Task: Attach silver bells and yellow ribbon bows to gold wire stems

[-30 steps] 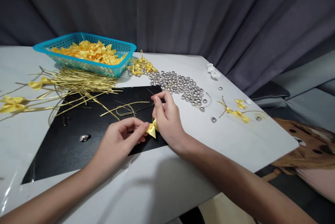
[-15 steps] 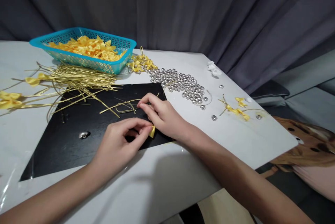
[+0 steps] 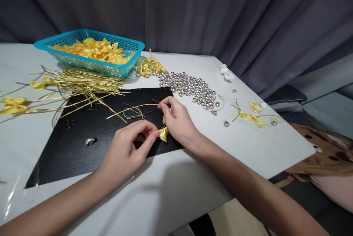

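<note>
I have my left hand (image 3: 129, 144) closed in a pinch on a small yellow bow (image 3: 163, 133), held over the near edge of the black mat (image 3: 82, 133) on the table (image 3: 248, 144). My right hand (image 3: 178, 120) nips a thin gold wire (image 3: 138, 109) at its fingertips. Silver beads (image 3: 193, 88) and a blue basket (image 3: 129, 67) of bows lie beyond. The wire's end is hidden under my right hand; it possibly meets the bow.

Yellow bow (image 3: 163, 133) at centre, on a black mat (image 3: 82, 133). Upper left, a turquoise basket (image 3: 132, 67) full of yellow-orange bows, gold wires (image 3: 82, 85) below it. Silver beads (image 3: 193, 88) gleam mid-frame on the white table (image 3: 248, 147); grey curtain (image 3: 193, 15) across the top.
</note>
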Tool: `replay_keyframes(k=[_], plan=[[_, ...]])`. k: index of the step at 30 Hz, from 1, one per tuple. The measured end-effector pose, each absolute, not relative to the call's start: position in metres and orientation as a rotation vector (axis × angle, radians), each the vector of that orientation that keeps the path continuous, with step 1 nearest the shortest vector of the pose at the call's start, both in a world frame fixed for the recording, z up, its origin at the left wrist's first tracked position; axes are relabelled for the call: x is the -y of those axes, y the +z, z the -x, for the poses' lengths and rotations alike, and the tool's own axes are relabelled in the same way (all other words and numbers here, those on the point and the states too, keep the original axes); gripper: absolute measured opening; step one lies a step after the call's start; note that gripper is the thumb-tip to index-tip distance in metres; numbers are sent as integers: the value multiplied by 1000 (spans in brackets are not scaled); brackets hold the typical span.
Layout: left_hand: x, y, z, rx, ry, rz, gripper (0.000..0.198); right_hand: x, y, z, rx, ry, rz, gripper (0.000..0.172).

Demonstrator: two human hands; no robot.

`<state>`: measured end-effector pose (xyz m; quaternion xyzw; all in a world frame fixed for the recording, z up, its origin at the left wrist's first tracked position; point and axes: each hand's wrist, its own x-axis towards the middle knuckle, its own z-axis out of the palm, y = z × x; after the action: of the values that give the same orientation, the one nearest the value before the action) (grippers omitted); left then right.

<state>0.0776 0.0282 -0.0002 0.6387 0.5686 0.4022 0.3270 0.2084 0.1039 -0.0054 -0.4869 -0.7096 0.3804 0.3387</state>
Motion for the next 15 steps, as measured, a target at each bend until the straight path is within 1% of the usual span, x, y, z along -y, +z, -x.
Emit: replay_keyframes(k=[3, 7, 15], plan=[[-32, 1, -78, -1413, 1020, -1501, 19, -105, -5, -210, 1864, 1038, 1249, 13], [-38, 6, -76, -1350, 1033, -1260, 23, -105, 1, -212, 1981, 1092, 1043, 12], [-39, 8, -74, -1344, 959, -1256, 22, -101, -1, -210, 2003, 1000, 1027, 12]])
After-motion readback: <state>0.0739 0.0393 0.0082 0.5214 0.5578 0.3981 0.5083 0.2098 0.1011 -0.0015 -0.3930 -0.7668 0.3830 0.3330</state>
